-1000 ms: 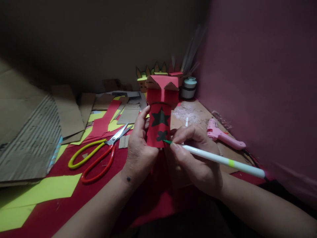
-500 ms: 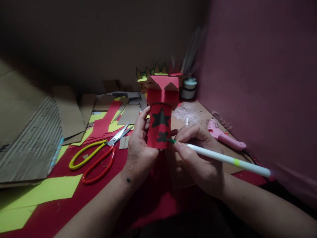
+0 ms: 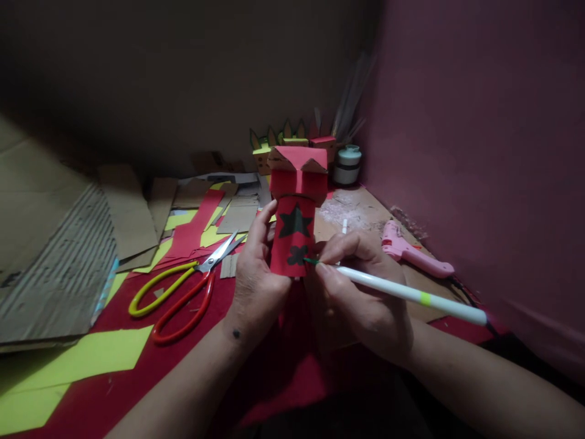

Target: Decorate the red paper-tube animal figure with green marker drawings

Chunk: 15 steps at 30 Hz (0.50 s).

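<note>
My left hand (image 3: 262,265) is wrapped round a red paper-covered cardboard figure (image 3: 283,235), held upright with a boxy head on a narrower body. Its body carries a dark star (image 3: 295,222) and, lower down, a dark flower shape (image 3: 298,255). Between thumb and fingers my right hand (image 3: 361,280) pinches a white marker pen (image 3: 388,286) with a yellow-green band. The pen's green tip touches the right side of the flower shape. Some of my left fingers are hidden behind the figure.
Scissors (image 3: 210,262) with yellow and red handles lie left of my hands. Cardboard pieces (image 3: 128,213) and yellow paper (image 3: 86,360) spread across the left. A pink glue gun (image 3: 414,253) lies at right. Behind stand small box figures (image 3: 292,141) and a lidded jar (image 3: 348,164).
The pen in my right hand has shifted slightly left, its tip moving from the flower's edge onto the flower shape. My left hand holds the figure almost as before.
</note>
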Motion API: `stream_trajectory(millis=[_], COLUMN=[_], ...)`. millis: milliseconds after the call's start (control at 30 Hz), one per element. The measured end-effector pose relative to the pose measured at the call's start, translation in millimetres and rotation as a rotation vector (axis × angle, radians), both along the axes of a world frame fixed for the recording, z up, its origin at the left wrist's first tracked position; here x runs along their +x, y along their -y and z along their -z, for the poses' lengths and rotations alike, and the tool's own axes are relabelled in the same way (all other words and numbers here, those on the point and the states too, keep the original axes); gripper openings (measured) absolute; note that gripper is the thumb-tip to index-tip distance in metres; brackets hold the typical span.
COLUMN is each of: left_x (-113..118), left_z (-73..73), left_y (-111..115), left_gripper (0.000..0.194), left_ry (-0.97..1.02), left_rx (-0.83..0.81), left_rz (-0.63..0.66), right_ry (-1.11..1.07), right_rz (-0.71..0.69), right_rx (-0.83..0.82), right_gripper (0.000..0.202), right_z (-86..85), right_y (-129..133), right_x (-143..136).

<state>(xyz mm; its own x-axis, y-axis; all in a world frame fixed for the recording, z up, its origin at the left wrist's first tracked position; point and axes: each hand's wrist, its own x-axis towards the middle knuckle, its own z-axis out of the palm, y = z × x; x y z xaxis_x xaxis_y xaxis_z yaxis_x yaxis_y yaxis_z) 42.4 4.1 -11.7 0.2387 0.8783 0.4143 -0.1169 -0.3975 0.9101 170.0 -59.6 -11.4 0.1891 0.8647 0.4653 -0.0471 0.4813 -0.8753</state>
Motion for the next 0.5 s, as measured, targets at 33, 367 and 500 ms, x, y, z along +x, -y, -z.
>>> stream_trajectory(millis=[33,367,500], left_x=[-0.1,-1.0,-1.3], left_z=[-0.3,1.5,2.1], left_y=[0.1,1.0,0.4], left_gripper=[0.085,0.082,0.087], left_ry=[0.003,-0.025,-0.051], left_rx=[-0.002,0.028,0.046], left_rz=[0.006,-0.012,-0.024], right_ry=[0.007,-0.027,-0.025], right_rz=[0.015,0.089,0.074], right_rx=[0.016,0.081,0.078], right_gripper=[0.016,0.013,0.013], right_z=[-0.4,-3.2,0.0], right_y=[-0.1,-0.2,-0.6], right_x=[0.2,-2.4,-2.3])
